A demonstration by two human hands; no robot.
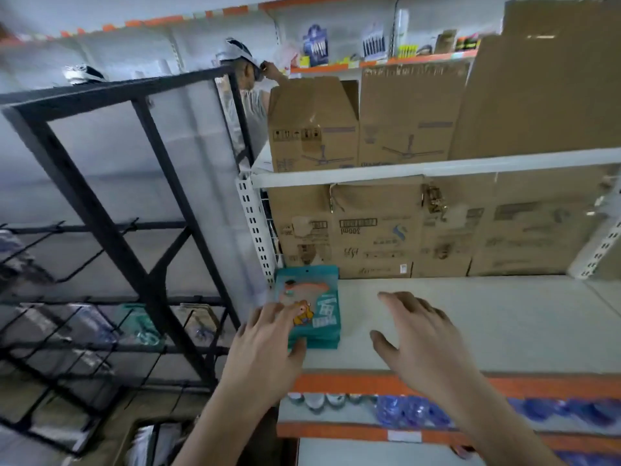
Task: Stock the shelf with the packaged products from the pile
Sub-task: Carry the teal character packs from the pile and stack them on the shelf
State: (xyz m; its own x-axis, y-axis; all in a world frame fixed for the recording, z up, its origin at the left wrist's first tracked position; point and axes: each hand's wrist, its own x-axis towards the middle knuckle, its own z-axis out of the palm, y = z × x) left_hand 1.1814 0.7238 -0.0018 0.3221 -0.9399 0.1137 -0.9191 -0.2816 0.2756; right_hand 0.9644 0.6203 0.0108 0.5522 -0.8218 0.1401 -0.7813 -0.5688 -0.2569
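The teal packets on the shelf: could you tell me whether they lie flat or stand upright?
Flat: the teal packets lie stacked face up on the shelf, left hand touching them.

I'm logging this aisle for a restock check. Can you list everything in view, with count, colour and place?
teal packets: one stack, exact count unclear, teal, left end of the shelf
shelf: one, white with orange front strip, centre
cardboard boxes: several, brown, on the board above and along the back of this one
black rack: one, black metal, left of the shelving
bottles: one row, blue and clear, blurred, level below
small goods: several, mixed colours, far top level
person: one, pale cap, behind the rack
left hand: fingers resting on the teal packets
right hand: fingers spread, above bare shelf, holding nothing
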